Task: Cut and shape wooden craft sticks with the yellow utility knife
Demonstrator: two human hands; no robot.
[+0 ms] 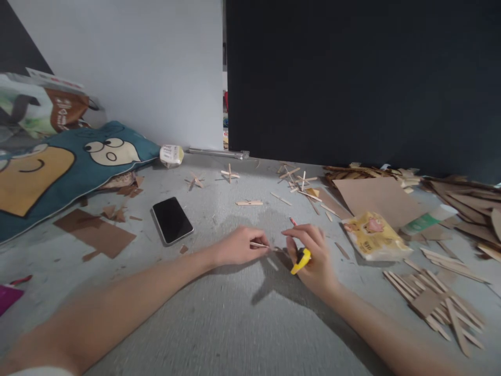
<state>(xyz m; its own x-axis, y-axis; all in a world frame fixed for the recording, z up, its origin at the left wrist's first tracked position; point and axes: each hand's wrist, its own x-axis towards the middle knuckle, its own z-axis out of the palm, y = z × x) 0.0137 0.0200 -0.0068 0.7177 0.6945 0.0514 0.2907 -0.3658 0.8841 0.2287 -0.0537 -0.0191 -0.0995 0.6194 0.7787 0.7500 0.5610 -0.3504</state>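
My left hand (247, 245) lies low over the grey table (219, 324), its fingers pinched on a thin wooden craft stick (258, 245). Just to its right, my right hand (313, 250) is curled around a small yellow-and-black handled tool (300, 260). A thin part points from that hand toward the tip of the stick; its exact kind is hard to make out, and whether the two touch cannot be seen. Beyond the hands lie a flat stick piece (249, 203) and several small crossed-stick shapes, one of them upright (230, 174).
At left are a phone (172, 220), a cardboard sheet (96, 232) and a blue cushion (86, 167). A yellow tissue pack (376, 236), green-and-white tube (428, 219), craft stick pile (434, 300) and stacked cardboard (465, 201) lie right. A dark panel (352, 78) stands behind.
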